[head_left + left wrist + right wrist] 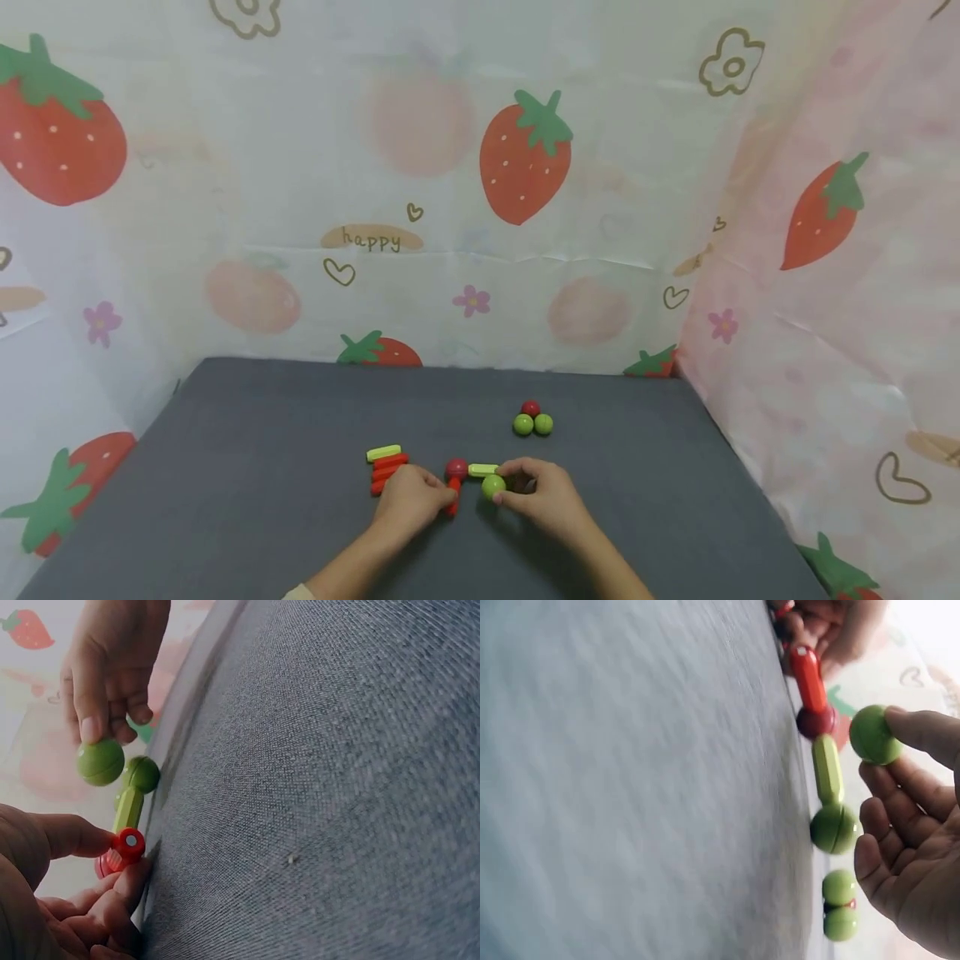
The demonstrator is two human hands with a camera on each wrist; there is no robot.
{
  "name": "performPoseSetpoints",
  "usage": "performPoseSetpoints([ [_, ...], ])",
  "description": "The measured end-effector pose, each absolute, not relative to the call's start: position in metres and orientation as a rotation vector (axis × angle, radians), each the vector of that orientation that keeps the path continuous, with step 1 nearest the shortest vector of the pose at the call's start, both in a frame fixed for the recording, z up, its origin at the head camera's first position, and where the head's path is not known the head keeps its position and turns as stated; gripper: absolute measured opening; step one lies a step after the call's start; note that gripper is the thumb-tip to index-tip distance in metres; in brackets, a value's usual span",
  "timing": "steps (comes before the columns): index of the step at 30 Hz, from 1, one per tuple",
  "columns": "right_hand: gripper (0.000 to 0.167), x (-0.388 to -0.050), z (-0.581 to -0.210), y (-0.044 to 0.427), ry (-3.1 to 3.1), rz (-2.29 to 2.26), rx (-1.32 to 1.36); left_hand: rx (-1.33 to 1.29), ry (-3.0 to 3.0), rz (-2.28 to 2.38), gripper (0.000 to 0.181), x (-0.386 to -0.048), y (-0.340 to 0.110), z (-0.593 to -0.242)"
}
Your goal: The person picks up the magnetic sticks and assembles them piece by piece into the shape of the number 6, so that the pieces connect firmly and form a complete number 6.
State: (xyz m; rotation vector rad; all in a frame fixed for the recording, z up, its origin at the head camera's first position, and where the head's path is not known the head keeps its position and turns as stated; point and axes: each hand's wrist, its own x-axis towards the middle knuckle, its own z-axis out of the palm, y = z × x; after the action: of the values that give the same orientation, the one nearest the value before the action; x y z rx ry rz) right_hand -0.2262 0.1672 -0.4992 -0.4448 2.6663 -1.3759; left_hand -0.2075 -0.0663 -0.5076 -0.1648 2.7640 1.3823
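Observation:
My left hand [411, 502] pinches the near end of a red rod [453, 498] between thumb and fingers. The rod's far end meets a red ball [457, 468] on the grey table. From that ball a yellow-green rod [483, 470] runs right to a green ball [834, 828], seen in the right wrist view but covered by fingers in the head view. Another green ball [493, 487] is pinched between thumb and fingertips of my right hand [547, 498], raised beside the yellow-green rod. A pale round face [131, 841] shows on the red rod's free end in the left wrist view.
Left of my left hand lies a row of several red rods [390, 461] with a yellow-green rod [384, 453] behind them. Farther back on the grey table [300, 417] sit a red ball [530, 408] and two green balls [522, 425], clustered together. Strawberry-print cloth [450, 292] surrounds the table.

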Motion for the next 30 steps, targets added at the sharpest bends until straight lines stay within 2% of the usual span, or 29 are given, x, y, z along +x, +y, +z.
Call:
performPoseSetpoints([
  [7,0.028,-0.217,-0.502,0.157,2.590,-1.384,-0.515,-0.164,2.757,1.355,0.013,-0.208,-0.065,-0.505],
  [17,0.025,-0.205,-0.512,0.144,2.400,-1.438,-0.483,-0.178,2.719,1.347,0.019,-0.207,-0.063,-0.503],
  [30,0.025,-0.193,-0.519,0.136,2.500,-1.344,-0.499,-0.217,2.699,1.333,0.018,-0.206,-0.058,-0.500],
])
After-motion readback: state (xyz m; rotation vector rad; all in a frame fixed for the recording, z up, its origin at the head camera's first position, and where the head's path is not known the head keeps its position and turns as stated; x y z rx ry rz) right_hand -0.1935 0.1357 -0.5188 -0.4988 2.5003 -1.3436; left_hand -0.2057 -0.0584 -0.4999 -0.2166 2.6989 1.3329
